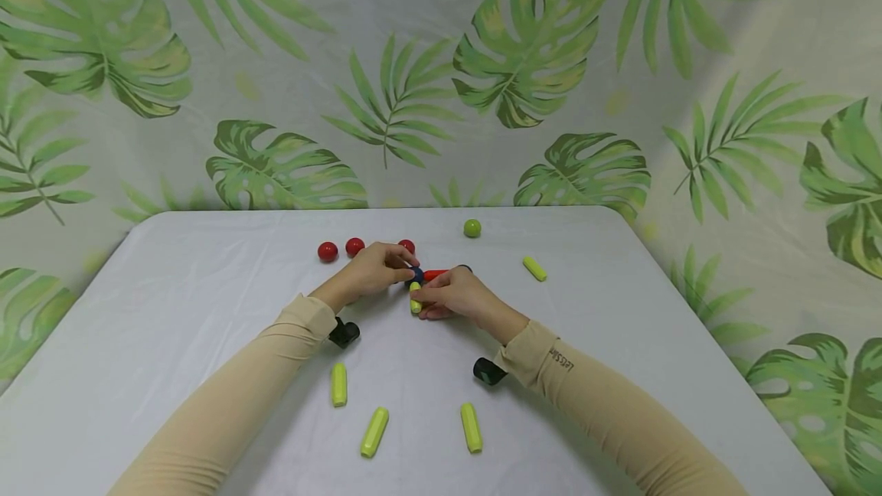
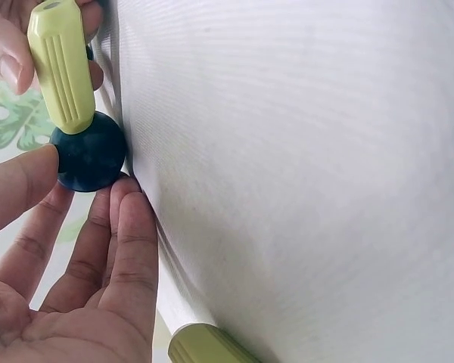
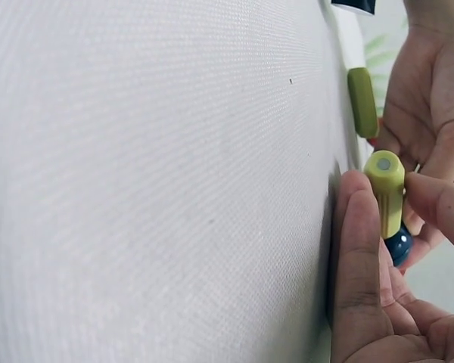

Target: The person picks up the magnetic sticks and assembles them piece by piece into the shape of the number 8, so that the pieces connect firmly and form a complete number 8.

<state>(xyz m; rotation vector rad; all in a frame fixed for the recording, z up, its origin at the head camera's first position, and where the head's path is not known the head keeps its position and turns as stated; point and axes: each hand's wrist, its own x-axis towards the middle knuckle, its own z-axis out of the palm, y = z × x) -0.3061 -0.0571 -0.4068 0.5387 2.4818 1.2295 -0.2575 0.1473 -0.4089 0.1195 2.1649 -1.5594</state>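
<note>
Working round the blue ball (image 1: 416,275), over the white table (image 1: 599,327). With left hand (image 1: 375,270), at the ball's left: pinching it between thumb and fingertips. With right hand (image 1: 460,295), at the ball's right and near side: pinching a yellow stick (image 1: 415,300) between thumb and fingers. Held with its far end against the ball; cannot tell from the left wrist view whether set into it or only touching. Cannot tell either whether resting on the table or held above.

Just right of the ball: red stick (image 1: 433,275), partly behind the right hand, then a dark knob (image 1: 465,268), mostly hidden.

Beyond the ball and to its left: a pair of red balls (image 1: 328,252), near each other. Just beyond it, past the left fingers: third red ball (image 1: 406,246). Beyond and right: green ball (image 1: 472,228). Right of the ball, well apart: slanting loose stick (image 1: 534,268).

On the ball's near side: three spare sticks (image 1: 374,432), spaced apart, two leftward, one rightward.
</note>
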